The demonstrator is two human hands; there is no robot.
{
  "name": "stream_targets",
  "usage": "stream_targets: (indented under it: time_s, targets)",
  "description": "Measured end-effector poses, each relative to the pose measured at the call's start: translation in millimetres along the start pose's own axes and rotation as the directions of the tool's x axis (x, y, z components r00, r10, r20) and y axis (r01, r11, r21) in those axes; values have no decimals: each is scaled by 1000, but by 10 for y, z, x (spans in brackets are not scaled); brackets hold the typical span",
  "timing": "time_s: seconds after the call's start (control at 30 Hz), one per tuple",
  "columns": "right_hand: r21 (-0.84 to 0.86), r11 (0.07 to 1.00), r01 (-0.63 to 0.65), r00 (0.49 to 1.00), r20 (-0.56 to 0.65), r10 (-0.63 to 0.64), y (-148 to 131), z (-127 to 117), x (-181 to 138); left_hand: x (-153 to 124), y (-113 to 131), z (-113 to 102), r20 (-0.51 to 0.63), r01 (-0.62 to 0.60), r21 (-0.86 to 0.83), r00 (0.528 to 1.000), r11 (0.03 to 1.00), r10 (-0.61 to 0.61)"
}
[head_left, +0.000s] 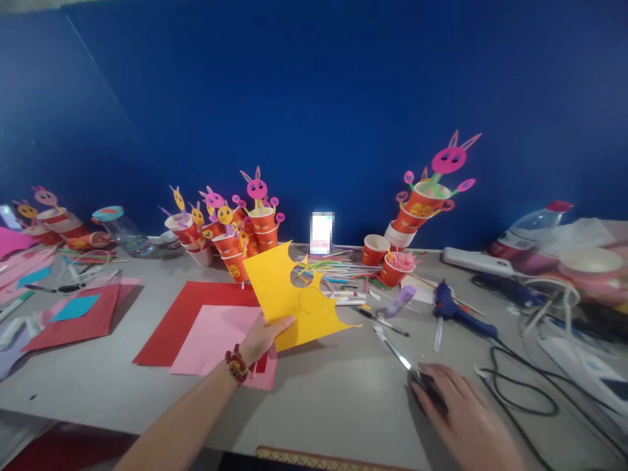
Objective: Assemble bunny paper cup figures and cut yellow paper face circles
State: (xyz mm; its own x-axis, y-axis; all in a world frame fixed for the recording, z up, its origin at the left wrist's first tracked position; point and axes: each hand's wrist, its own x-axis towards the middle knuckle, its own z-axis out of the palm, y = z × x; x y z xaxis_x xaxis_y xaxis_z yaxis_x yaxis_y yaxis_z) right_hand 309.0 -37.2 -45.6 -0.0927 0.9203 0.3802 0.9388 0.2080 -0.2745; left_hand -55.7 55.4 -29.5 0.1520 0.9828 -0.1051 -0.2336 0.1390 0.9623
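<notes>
My left hand (pixel 267 335) pinches a yellow sheet of paper (pixel 289 311) by its lower left edge and holds it tilted above the table. Rounded bites have been cut from the sheet's upper right side, and a thin circle outline shows near its middle. Low on the right, my right hand (pixel 464 409) is closed around the dark handles of a pair of scissors (pixel 400 352), whose blades point up and left over the tabletop. Red paper (pixel 171 320) and pink paper (pixel 210 337) lie beneath and left of the yellow sheet.
Red paper cups (pixel 230 247) with pink and yellow bunny faces stand along the wall, and a taller cup stack (pixel 417 203) rises right. A blue glue gun (pixel 458 311) and its black cable (pixel 520 373) lie near my right hand. Pens (pixel 383 320) and a lit phone (pixel 321 233) are behind.
</notes>
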Motion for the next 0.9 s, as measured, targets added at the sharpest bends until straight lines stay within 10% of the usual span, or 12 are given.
stream_targets:
  time_s: [0.37,0.6,0.8,0.9]
  targets:
    - [-96,995,12,999,49,-7,105,-99,-183,-23,-34,-44,-86,-48,28,995,998,50]
    - [141,967,-213,964,192,184,170,-232,-227,-32,-48,-61,-87,-43,1,995,999,43]
    - [544,665,-512,819,543,186,134,-302,-39,-54,-49,-87,-61,-14,-40,998,999,12]
    - [744,422,-518,848,511,140,-82,-229,189,-84,-40,-82,-17,24,-64,1000,998,-25]
